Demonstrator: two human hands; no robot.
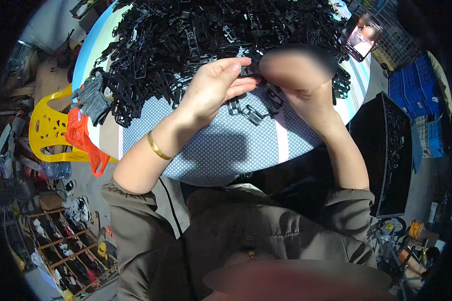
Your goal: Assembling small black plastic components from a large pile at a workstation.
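Observation:
At the front edge of a big pile of small black plastic parts (155, 65), both my hands work close together over a round table. A small black plastic part (248, 71) sits between the thumb and fingers of my left hand (213, 85). Just to its right is my right hand (306, 85), whose fingers are lost in a blurred patch, so its grip is hidden. Below the hands, a few loose black parts (252, 115) lie on the patterned tablecloth (201, 145).
Grey gloves (94, 99) and a red plastic bag (80, 134) are at the table's left edge, by a yellow chair (47, 125). A phone (364, 37) stands at the far right. Blue crates (414, 85) and a large black bin (394, 155) flank the right side. A shoe rack (68, 246) stands lower left.

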